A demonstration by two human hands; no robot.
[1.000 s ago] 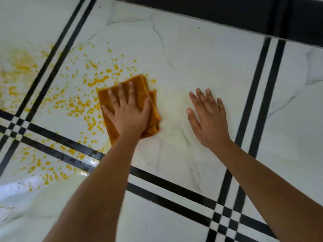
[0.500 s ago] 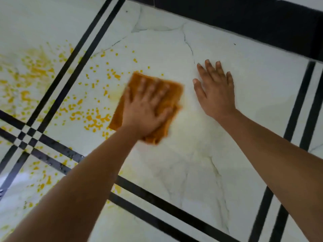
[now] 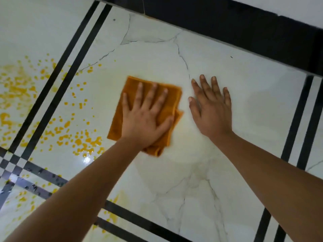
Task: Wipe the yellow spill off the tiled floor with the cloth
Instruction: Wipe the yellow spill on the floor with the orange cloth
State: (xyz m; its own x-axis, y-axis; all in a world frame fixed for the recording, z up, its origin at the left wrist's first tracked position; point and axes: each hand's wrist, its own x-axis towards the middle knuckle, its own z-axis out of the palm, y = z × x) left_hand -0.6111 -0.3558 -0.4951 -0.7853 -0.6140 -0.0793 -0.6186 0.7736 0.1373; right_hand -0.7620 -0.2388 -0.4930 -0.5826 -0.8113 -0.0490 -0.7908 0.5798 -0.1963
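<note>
Orange folded cloth (image 3: 167, 100) lies flat on the tiled floor (image 3: 244, 105), approx. centre of view, on a white marble-look tile w/ grey veining. Left hand (image 3: 145, 117) is pressed palm-down on the cloth, fingers spread wide; the cloth's corners show above the fingertips and below the wrist. Right hand (image 3: 211, 109) is flat on bare tile just beside the cloth's right edge, fingers open and near together, holding nothing. Both forearms enter from the lower edge.

Yellow spill (image 3: 82, 140): droplets and blotches scattered left of the cloth, nearest ones just beside its lower-left corner, denser toward the far left, where a smeared patch (image 3: 15, 88) lies beyond a pair of black inlay stripes (image 3: 64, 77). More drops sit on and below a second stripe pair running across the lower left; the two pairs cross in a checker pattern at the left edge. A faint yellow smear (image 3: 120, 198) lies near the lower stripe pair.

Tile around and right of the cloth looks clean, w/ a bright glare spot (image 3: 86, 160) to its lower left. A third stripe pair (image 3: 300, 119) runs at right. A black skirting band (image 3: 227, 20) borders the floor at top. No legible writing or labels.
</note>
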